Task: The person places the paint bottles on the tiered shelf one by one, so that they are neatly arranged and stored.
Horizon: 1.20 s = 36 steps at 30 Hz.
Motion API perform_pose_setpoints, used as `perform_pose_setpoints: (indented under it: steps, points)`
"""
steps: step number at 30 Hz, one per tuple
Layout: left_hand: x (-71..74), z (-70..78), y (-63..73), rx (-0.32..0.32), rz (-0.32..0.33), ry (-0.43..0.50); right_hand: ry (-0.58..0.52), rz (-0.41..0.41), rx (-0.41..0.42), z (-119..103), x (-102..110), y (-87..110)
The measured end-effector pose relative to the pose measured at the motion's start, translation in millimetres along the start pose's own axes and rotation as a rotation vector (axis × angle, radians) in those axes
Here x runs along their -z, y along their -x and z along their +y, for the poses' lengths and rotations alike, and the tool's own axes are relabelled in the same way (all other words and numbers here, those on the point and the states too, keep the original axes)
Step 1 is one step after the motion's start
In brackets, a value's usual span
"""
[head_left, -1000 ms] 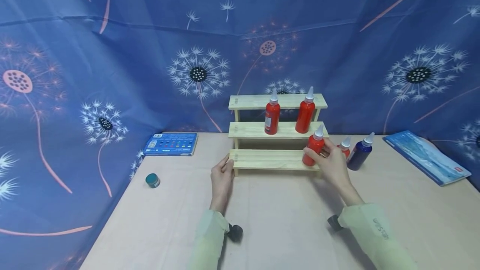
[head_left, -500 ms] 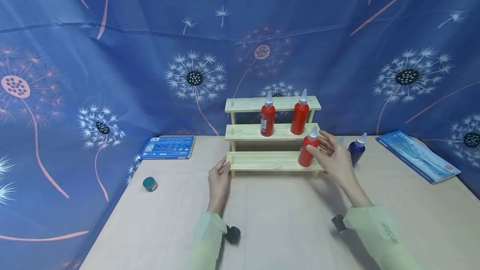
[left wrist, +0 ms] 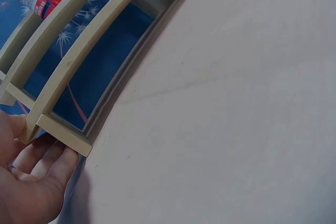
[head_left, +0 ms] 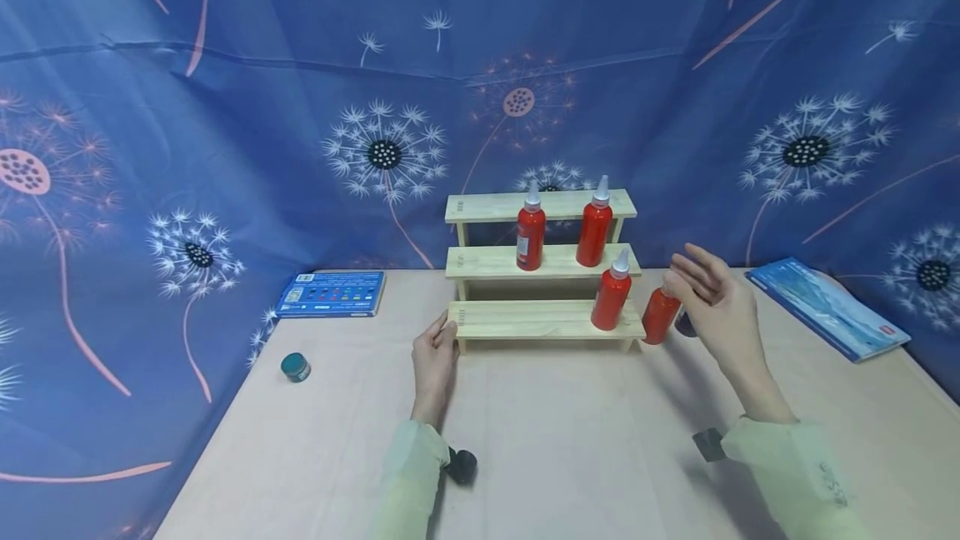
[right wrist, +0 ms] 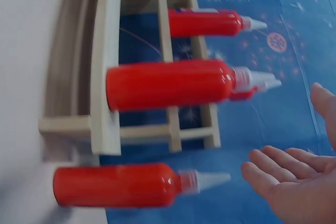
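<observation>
My left hand [head_left: 433,365] grips the left end of a three-tier wooden display rack [head_left: 525,320]. In the left wrist view, the thumb of that hand [left wrist: 37,182] lies against the lowest board, the fingers by its leg. A red squeeze bottle [head_left: 611,302] with a pointed clear nozzle stands at the lowest tier's right end. Two more red bottles, one left [head_left: 530,238] and one right [head_left: 594,234], stand on the middle tier. Holding nothing, my right hand [head_left: 723,319] hovers with spread fingers [right wrist: 268,169] near another red bottle [right wrist: 115,186] upright on the table.
A dark blue bottle [head_left: 685,325] is mostly hidden behind my right hand. A blue box [head_left: 330,294] and a small teal-lidded jar [head_left: 296,367] lie at left. A light blue pad [head_left: 828,307] lies at right. Behind the rack hangs a blue dandelion-print cloth [head_left: 300,140].
My right hand has let go of the red bottle on the lowest tier and moved right, toward the bottles on the table. My left hand still holds the rack; the head view has shifted slightly.
</observation>
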State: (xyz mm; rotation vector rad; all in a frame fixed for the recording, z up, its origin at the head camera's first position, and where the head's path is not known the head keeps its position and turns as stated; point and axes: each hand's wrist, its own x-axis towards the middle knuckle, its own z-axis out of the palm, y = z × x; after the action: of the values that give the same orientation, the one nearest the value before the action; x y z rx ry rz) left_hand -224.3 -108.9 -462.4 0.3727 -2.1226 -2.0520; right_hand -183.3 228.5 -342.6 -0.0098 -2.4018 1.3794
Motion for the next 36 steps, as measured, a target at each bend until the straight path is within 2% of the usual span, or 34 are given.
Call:
perform_pose_setpoints:
  steps: [6, 11, 17, 22, 29, 36]
  points:
    - [-0.3, -2.3, -2.6, 0.026, 0.0, -0.005, 0.0, 0.06, 0.015, 10, 20, 1.4]
    - [0.2, -2.5, -4.0, 0.032, 0.012, -0.02, -0.029, 0.095, -0.016, 20, 34, 2.6]
    - [0.3, -2.1, -3.1, 0.028, 0.013, -0.022, -0.097, 0.135, -0.14, 38, 43, -0.8]
    - [1.4, -1.1, -3.0, 0.023, 0.008, -0.018, -0.052, 0.134, -0.263, 57, 42, -4.7]
    - [1.0, -1.0, -2.6, 0.022, -0.014, 0.024, 0.017, 0.121, -0.331, 84, 33, -10.1]
    - [0.3, -1.9, -3.8, 0.028, -0.003, 0.008, 0.006, 0.127, -0.418, 104, 20, -22.3]
